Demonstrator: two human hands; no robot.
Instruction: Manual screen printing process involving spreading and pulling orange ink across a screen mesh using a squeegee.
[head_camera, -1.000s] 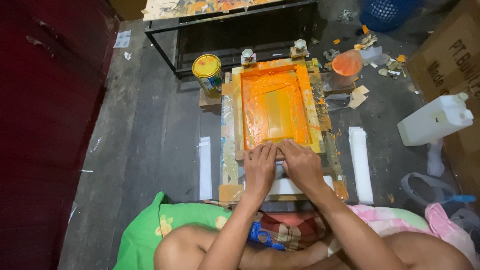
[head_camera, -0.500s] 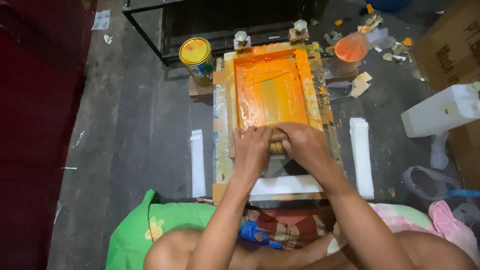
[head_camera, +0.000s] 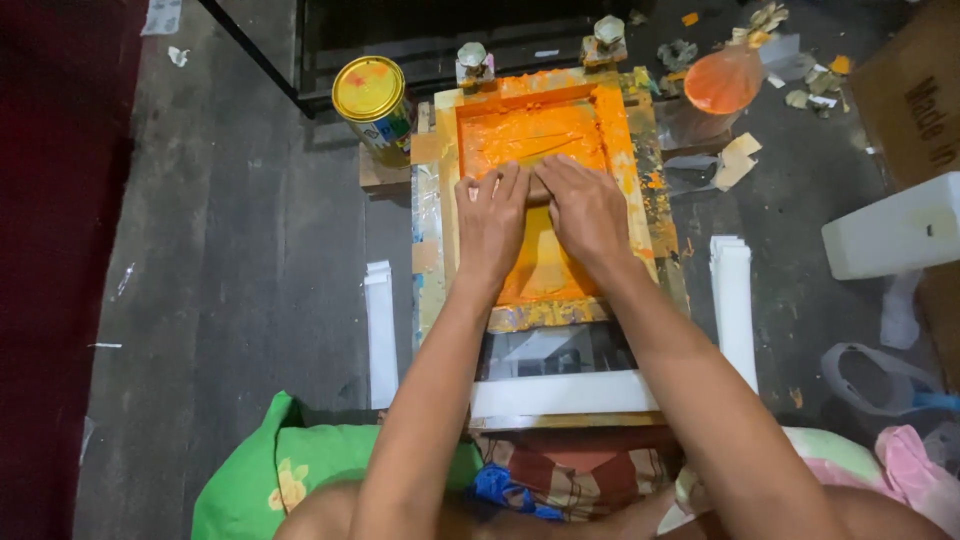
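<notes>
Pressing side by side on a squeegee (head_camera: 538, 189) inside the orange-inked printing screen (head_camera: 545, 190), left hand (head_camera: 492, 222) and right hand (head_camera: 588, 208) now well up the frame, past its middle toward 12 o'clock, against half a second ago when gripping near the lower edge at 6 o'clock. Fingers flat and close together, curled over the squeegee's top, thumbs tucked out of sight. Squeegee almost wholly hidden under the fingers, only a brown sliver showing between the two hands. Mesh behind the hands paler and wiped; thick orange ink (head_camera: 530, 130) heaped ahead at 12 o'clock. Yellow-lidded paint can (head_camera: 372, 95) at 10 o'clock of the frame, orange-filled plastic bag (head_camera: 724, 80) at 2 o'clock, white plastic jug (head_camera: 895, 235) at 3 o'clock and cut off by the edge. White strips (head_camera: 380, 330) beside the frame at 8 and 4 o'clock. Whatever lies beneath the mesh not to be made out.
</notes>
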